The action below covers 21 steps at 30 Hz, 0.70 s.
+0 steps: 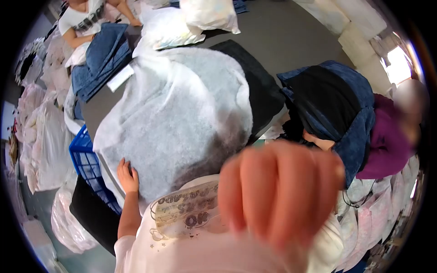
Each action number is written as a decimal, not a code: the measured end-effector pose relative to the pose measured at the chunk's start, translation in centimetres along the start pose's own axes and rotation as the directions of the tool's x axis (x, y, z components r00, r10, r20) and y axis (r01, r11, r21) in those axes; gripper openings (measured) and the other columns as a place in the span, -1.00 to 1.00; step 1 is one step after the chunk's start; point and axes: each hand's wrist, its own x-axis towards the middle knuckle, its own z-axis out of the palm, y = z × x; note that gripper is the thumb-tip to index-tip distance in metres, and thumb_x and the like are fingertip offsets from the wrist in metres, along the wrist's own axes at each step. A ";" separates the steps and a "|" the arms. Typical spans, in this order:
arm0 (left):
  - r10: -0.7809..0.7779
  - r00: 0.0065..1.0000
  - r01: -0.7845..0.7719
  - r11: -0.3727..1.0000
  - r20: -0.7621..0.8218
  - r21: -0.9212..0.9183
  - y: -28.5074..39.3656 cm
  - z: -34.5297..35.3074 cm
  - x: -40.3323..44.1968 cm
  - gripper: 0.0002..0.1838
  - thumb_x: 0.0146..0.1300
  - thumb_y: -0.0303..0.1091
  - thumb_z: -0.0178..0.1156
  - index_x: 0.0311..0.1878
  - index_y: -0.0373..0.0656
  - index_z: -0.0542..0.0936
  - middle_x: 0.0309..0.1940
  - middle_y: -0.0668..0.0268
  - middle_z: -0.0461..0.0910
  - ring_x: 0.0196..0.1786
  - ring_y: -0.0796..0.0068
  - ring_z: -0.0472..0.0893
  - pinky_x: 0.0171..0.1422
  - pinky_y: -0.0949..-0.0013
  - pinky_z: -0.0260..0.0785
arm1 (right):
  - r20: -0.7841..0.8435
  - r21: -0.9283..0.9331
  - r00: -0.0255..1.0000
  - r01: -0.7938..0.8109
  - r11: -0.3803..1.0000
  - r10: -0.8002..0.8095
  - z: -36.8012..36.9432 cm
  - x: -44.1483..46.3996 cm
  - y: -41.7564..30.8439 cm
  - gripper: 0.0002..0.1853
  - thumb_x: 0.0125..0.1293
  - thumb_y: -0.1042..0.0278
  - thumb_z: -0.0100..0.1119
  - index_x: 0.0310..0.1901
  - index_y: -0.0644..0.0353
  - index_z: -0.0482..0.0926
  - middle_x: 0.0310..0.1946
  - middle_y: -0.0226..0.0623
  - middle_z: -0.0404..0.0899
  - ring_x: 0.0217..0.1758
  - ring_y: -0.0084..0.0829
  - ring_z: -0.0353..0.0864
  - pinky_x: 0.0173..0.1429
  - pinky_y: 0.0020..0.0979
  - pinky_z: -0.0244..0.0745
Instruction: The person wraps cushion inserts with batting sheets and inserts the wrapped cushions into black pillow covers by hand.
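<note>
Fleecy fabric (175, 118), white with a grey cast, lies in broad, loose folds over the near part of the grey desk (296, 38); its near edge reaches the wearer's printed white shirt (182, 245). Left hand (128, 178): fingers slightly spread and extended, resting on the near left margin of the fleecy fabric, with nothing gripped. Right hand (282, 191): raised close to the camera, to the near right of the fabric, blurred, its fingers curled downward; whether it holds anything cannot be told.

Right of the fabric, and partly covered by it, lies a dark folded cloth (257, 82). Farther right, a person in a purple top (387, 139) is beside a bundled blue-and-black garment (334, 100), with part of a hand visible under its lower edge. Beyond the fabric stand plump white bags (211, 16). To its upper left are a small white rectangular piece (120, 78) and folded blue denim (102, 59), the latter in front of a second person in a white T-shirt (84, 20). Left of the fabric, below desk level, are a blue plastic basket (91, 166) and a black cloth (93, 216); farther left, translucent plastic bags (54, 145) are heaped.
</note>
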 end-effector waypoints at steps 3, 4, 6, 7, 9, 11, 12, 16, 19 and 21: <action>0.011 1.000 -0.011 1.000 -0.010 -0.016 -0.7 0.3 -0.1 -0.67 0.21 -0.48 0.12 0.07 -0.26 0.52 0.29 -0.01 0.44 0.31 -0.09 0.40 0.42 0.03 0.20 | -0.310 -0.350 0.915 -0.363 0.864 0.259 -4.8 -2.3 -1.6 -0.96 0.34 0.55 0.18 -0.20 0.26 0.57 -0.36 -0.34 0.50 -0.34 -0.39 0.53 -0.24 -0.41 0.48; 0.006 1.000 -0.007 0.999 -0.007 -0.034 -0.9 0.6 -0.2 -0.66 0.21 -0.48 0.11 0.07 -0.27 0.52 0.29 -0.03 0.43 0.31 -0.10 0.40 0.42 0.03 0.20 | -0.448 -0.435 0.837 -0.511 0.741 0.314 -7.0 -3.9 -2.1 -0.86 0.31 0.56 0.22 -0.12 0.27 0.57 -0.36 -0.37 0.50 -0.36 -0.48 0.51 -0.27 -0.45 0.46; 0.001 1.000 -0.001 0.999 0.022 -0.039 -0.7 0.4 -0.1 -0.66 0.22 -0.46 0.10 0.08 -0.29 0.52 0.29 -0.06 0.43 0.32 -0.11 0.39 0.42 0.03 0.20 | -0.698 -0.153 0.630 -0.595 0.789 0.340 -11.6 -7.4 -2.5 -0.79 0.32 0.54 0.21 -0.02 0.29 0.56 -0.36 -0.39 0.51 -0.38 -0.58 0.50 -0.29 -0.52 0.43; 0.027 0.999 -0.026 0.999 0.021 -0.033 -1.0 0.6 -0.2 -0.66 0.24 -0.45 0.10 0.09 -0.30 0.51 0.29 -0.07 0.42 0.32 -0.11 0.39 0.41 0.03 0.21 | -0.815 -0.211 0.540 -0.617 0.758 0.212 -13.3 -9.1 -3.7 -0.79 0.34 0.53 0.19 -0.01 0.29 0.56 -0.37 -0.38 0.53 -0.39 -0.58 0.51 -0.29 -0.53 0.44; 0.054 0.998 -0.053 0.998 0.024 -0.024 -1.2 0.9 0.0 -0.67 0.29 -0.43 0.08 0.10 -0.31 0.50 0.30 -0.06 0.41 0.32 -0.11 0.39 0.40 0.02 0.22 | -0.913 -0.309 0.401 -0.567 0.764 -0.072 -16.9 -12.3 -7.4 -0.78 0.37 0.50 0.15 0.03 0.29 0.55 -0.37 -0.36 0.56 -0.41 -0.56 0.53 -0.33 -0.55 0.46; 0.059 0.996 -0.060 0.998 0.059 0.004 -1.0 0.5 -0.1 -0.68 0.35 -0.42 0.04 0.12 -0.32 0.48 0.30 -0.06 0.40 0.32 -0.11 0.39 0.39 0.02 0.23 | -0.893 -0.434 0.321 -0.425 0.794 -0.315 -20.6 -15.7 -13.7 -0.72 0.41 0.46 0.11 0.11 0.28 0.51 -0.35 -0.32 0.61 -0.45 -0.54 0.54 -0.37 -0.53 0.50; 0.070 0.995 -0.071 0.997 0.068 0.006 -1.1 0.5 -0.1 -0.69 0.37 -0.40 0.02 0.12 -0.32 0.49 0.31 -0.06 0.40 0.32 -0.10 0.39 0.38 0.02 0.23 | -0.861 -0.503 0.288 -0.361 0.785 -0.419 -22.0 -17.0 -16.7 -0.70 0.43 0.44 0.08 0.16 0.28 0.48 -0.33 -0.30 0.62 -0.48 -0.52 0.55 -0.40 -0.51 0.51; 0.085 0.993 -0.091 0.994 0.082 0.063 -2.0 1.1 -0.2 -0.66 0.39 -0.35 0.00 0.14 -0.31 0.48 0.32 -0.07 0.39 0.35 -0.11 0.37 0.40 0.00 0.20 | -0.849 -0.527 0.170 -0.337 0.780 -0.500 -25.3 -19.2 -24.3 -0.61 0.49 0.31 0.03 0.31 -0.02 0.38 -0.34 -0.26 0.63 -0.50 -0.51 0.53 -0.43 -0.51 0.46; 0.098 0.993 -0.104 0.992 0.072 0.074 -3.2 1.8 -0.4 -0.66 0.37 -0.34 0.01 0.13 -0.31 0.48 0.32 -0.08 0.38 0.34 -0.12 0.37 0.38 -0.01 0.21 | -0.893 -0.448 0.218 -0.347 0.824 -0.394 -25.6 -19.7 -25.3 -0.57 0.47 0.26 0.07 0.34 -0.15 0.34 -0.41 -0.33 0.59 -0.55 -0.53 0.48 -0.48 -0.49 0.41; 0.101 0.992 -0.108 0.990 0.077 0.086 -3.3 1.7 -0.3 -0.65 0.37 -0.34 0.01 0.13 -0.30 0.48 0.32 -0.08 0.39 0.33 -0.12 0.38 0.37 -0.01 0.22 | -0.890 -0.454 0.245 -0.384 0.804 -0.385 -24.6 -19.1 -22.7 -0.59 0.45 0.26 0.09 0.30 -0.04 0.37 -0.45 -0.35 0.58 -0.56 -0.54 0.47 -0.52 -0.50 0.39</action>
